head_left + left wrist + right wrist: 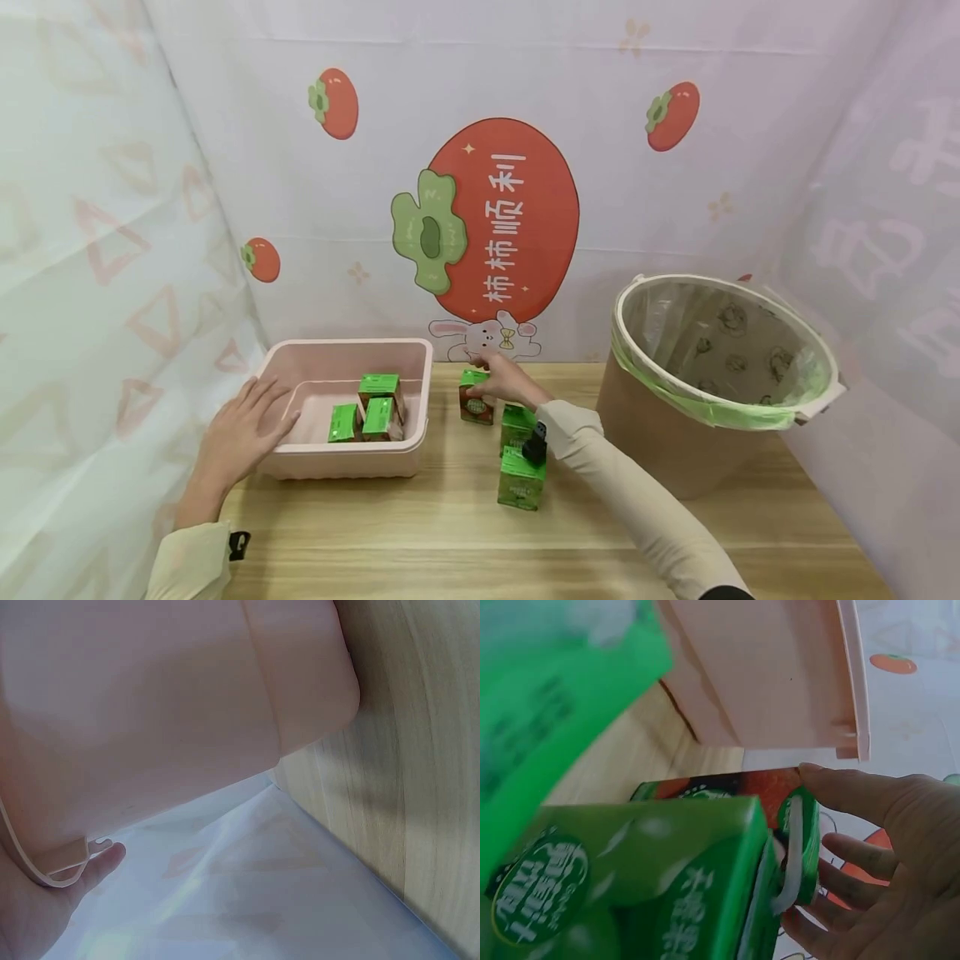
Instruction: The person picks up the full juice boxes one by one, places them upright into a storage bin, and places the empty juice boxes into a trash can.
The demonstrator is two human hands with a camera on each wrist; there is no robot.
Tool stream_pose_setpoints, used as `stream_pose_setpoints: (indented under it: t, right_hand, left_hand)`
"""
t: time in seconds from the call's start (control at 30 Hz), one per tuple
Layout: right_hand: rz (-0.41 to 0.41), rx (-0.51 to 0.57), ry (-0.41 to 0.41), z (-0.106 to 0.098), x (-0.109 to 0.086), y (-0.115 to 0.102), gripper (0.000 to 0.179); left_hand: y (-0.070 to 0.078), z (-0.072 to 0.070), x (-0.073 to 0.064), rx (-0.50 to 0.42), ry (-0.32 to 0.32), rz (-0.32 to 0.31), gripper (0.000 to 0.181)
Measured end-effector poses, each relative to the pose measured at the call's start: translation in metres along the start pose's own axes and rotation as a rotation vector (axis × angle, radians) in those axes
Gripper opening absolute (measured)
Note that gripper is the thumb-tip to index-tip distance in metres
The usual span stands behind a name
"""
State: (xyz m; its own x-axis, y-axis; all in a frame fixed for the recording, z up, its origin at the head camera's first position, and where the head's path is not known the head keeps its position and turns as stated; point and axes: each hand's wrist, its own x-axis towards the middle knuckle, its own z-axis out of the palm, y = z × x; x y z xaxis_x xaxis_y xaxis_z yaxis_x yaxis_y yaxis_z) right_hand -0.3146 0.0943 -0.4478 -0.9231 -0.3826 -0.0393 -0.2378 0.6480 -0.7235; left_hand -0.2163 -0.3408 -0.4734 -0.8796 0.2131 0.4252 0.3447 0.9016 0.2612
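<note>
A pink plastic bin [345, 463] stands at the left with several small green-topped juice boxes [379, 414] in it. My left hand [238, 433] rests on the bin's left rim, its fingers spread. In the left wrist view a finger [105, 861] shows past the rim. Right of the bin, my right hand [506, 379] holds a red-and-green juice box [477, 408] between thumb and fingers. Its white straw [795, 855] shows in the right wrist view. Two green juice boxes [521, 483] stand nearer on the table, below my right wrist.
At the right stands a large round trash can [660, 429] lined with a clear-green bag. Printed fabric walls [465, 67] enclose the wooden table [420, 542] at the back and sides. My right forearm passes close to the trash can's left side.
</note>
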Motion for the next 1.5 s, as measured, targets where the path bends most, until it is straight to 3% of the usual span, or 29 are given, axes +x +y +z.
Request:
stream_pose_setpoints:
  t: [0.37, 0.67, 1.5]
  right_hand:
    - [0.031, -0.008, 0.002, -0.002, -0.003, 0.012, 0.051]
    - [0.031, -0.014, 0.014, -0.002, -0.005, 0.013, 0.039]
    - [0.067, -0.020, 0.053, -0.002, -0.004, 0.011, 0.032]
  left_hand:
    - [-0.002, -0.003, -0.002, 0.000, 0.012, 0.002, 0.054]
    - [-0.003, -0.003, -0.001, -0.003, -0.005, -0.008, 0.054]
    - [0.001, -0.002, 0.001, -0.008, -0.014, -0.006, 0.055]
